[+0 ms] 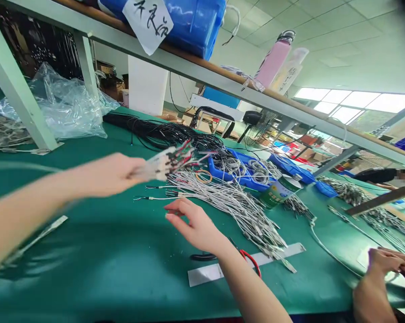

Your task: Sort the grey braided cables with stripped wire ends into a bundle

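Note:
My left hand [116,175] is raised over the green tabletop [88,255], closed round a bundle of cable ends [172,162] with red, black and green wires at the tips. The bundle is smeared by motion. Nearer the middle, my right hand [192,224] has thumb and fingers apart and holds nothing. Beyond it lies a large pile of grey cables [236,211]. Below my right hand, a steel ruler [205,274] lies flat, with a red-and-black handled tool [251,260] on it, partly hidden by my right forearm.
Blue trays [219,172] with coiled cables and a green can [279,192] stand behind the pile. Black cables [162,130] and clear plastic bags [67,107] lie at the back left. A shelf [236,85] crosses above. Another person's hands [387,264] are at the right.

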Tool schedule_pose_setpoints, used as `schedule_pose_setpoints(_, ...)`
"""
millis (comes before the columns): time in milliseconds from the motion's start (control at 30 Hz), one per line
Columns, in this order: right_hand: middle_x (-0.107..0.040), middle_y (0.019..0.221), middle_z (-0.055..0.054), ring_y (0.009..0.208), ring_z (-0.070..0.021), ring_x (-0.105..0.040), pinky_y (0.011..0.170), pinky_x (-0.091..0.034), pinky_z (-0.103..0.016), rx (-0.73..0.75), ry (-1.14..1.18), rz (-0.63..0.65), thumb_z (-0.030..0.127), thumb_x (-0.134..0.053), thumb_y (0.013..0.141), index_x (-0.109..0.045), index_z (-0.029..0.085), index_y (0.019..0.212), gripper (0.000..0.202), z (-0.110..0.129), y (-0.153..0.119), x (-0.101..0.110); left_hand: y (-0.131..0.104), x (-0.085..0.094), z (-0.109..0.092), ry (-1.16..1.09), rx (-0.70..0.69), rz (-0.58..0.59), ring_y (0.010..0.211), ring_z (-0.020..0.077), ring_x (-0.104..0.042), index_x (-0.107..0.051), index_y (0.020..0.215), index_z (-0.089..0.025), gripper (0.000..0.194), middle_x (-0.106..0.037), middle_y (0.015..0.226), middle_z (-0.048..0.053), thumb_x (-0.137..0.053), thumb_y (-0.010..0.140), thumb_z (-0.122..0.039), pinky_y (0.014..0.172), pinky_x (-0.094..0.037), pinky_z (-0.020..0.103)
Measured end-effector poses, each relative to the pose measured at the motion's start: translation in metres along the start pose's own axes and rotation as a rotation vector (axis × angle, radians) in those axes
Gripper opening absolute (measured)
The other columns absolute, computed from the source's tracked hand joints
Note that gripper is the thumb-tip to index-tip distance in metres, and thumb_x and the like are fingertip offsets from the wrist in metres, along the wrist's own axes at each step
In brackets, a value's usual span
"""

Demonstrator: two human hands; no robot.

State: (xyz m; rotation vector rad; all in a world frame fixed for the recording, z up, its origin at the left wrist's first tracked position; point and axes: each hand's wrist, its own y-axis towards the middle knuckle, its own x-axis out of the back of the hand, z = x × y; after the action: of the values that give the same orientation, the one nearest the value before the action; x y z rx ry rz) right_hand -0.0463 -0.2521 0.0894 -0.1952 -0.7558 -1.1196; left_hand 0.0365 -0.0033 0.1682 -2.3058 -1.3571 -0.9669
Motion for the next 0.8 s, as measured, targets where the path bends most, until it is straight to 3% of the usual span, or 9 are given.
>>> schedule_pose_setpoints(100, -0.064, 0.106, -0.007, 0.096, -0.0158, -0.062, 0.08, -0.052, -0.027, -0.156, 0.26, -0.071, 0.039, -0.052, 0.095, -0.059, 0.017, 0.113, 0.03, -0.014, -0.006, -0.008, -0.002, -0.068, 0.009, -0.346, -0.013, 0.162, 0.057, 0.009, -0.038, -0.056, 0.069, -0.014, 0.033, -0.047, 0.06, -0.005, -0.072, 0.076, -0.042, 0.053, -0.029, 0.019)
schedule_pose_setpoints(233, -0.059, 0.124, -0.009, 0.113, -0.0174, -0.058, 0.089, -0.052, -0.027, -0.105, 0.415, -0.024, 0.049, -0.057, 0.09, -0.049, 0.017, 0.128, 0.051, -0.033, -0.006, -0.018, 0.002, -0.133, 0.023, -0.68, 0.076, 0.253, 0.049, 0.008, -0.027, -0.043, 0.071, -0.018, 0.05, -0.033, 0.053, -0.007, -0.061, 0.076, -0.065, 0.047, -0.023, 0.021)
schedule_pose_setpoints(333, -0.061, 0.117, -0.012, 0.1, -0.0171, -0.062, 0.078, -0.053, -0.026, -0.173, 0.239, -0.197, 0.049, -0.052, 0.092, -0.051, 0.014, 0.126, 0.049, -0.044, -0.004, -0.025, 0.01, -0.154, 0.038, -0.819, 0.167, 0.312, 0.046, 0.0059, -0.022, -0.036, 0.069, -0.02, 0.056, -0.028, 0.053, -0.008, -0.062, 0.072, -0.069, 0.044, -0.019, 0.02)
schedule_pose_setpoints(400, -0.062, 0.104, -0.013, 0.087, -0.0166, -0.06, 0.07, -0.049, -0.026, -0.239, 0.107, -0.336, 0.044, -0.046, 0.096, -0.056, 0.011, 0.112, 0.038, -0.044, -0.007, -0.028, 0.015, -0.16, 0.048, -0.885, 0.231, 0.33, 0.045, 0.0048, -0.022, -0.036, 0.071, -0.02, 0.055, -0.031, 0.055, -0.008, -0.066, 0.072, -0.065, 0.044, -0.019, 0.02)
schedule_pose_setpoints(467, -0.061, 0.084, -0.009, 0.074, -0.0149, -0.054, 0.064, -0.042, -0.025, -0.244, 0.038, -0.361, 0.041, -0.042, 0.098, -0.058, 0.013, 0.088, 0.034, -0.036, -0.013, -0.032, 0.019, -0.165, 0.055, -0.938, 0.286, 0.335, 0.045, 0.0043, -0.021, -0.037, 0.074, -0.019, 0.053, -0.032, 0.057, -0.008, -0.068, 0.072, -0.063, 0.043, -0.019, 0.019)
schedule_pose_setpoints(533, -0.057, 0.067, -0.004, 0.062, -0.012, -0.05, 0.058, -0.036, -0.023, -0.179, 0.006, -0.214, 0.04, -0.045, 0.098, -0.056, 0.015, 0.07, 0.04, -0.021, -0.022, -0.044, 0.021, -0.168, 0.06, -0.98, 0.325, 0.339, 0.045, 0.0041, -0.022, -0.04, 0.078, -0.018, 0.052, -0.033, 0.057, -0.008, -0.069, 0.072, -0.061, 0.043, -0.019, 0.019)
schedule_pose_setpoints(633, -0.062, 0.067, -0.001, 0.058, -0.0123, -0.057, 0.05, -0.031, -0.022, 0.02, -0.14, 0.269, 0.049, -0.052, 0.095, -0.06, 0.016, 0.078, 0.038, -0.001, -0.034, -0.083, 0.02, -0.17, 0.06, -1.023, 0.359, 0.339, 0.046, 0.0038, -0.023, -0.043, 0.08, -0.017, 0.048, -0.034, 0.057, -0.008, -0.071, 0.073, -0.055, 0.043, -0.018, 0.018)
schedule_pose_setpoints(700, -0.06, 0.059, -0.002, 0.051, -0.0178, -0.058, 0.044, -0.029, -0.024, 0.046, -0.414, 0.437, 0.064, -0.059, 0.084, -0.058, 0.015, 0.081, 0.049, 0.007, -0.039, -0.113, 0.019, -0.17, 0.058, -1.041, 0.366, 0.334, 0.046, 0.0036, -0.023, -0.044, 0.08, -0.017, 0.045, -0.034, 0.057, -0.008, -0.072, 0.073, -0.051, 0.044, -0.018, 0.018)
schedule_pose_setpoints(800, -0.065, 0.071, -0.004, 0.058, -0.0215, -0.063, 0.043, -0.037, -0.026, 0.193, -0.571, 0.499, 0.045, -0.063, 0.084, -0.056, 0.015, 0.083, 0.031, 0.015, -0.034, -0.138, 0.018, -0.17, 0.056, -1.053, 0.362, 0.324, 0.046, 0.0034, -0.024, -0.044, 0.079, -0.016, 0.04, -0.035, 0.057, -0.008, -0.07, 0.077, -0.046, 0.044, -0.019, 0.017)
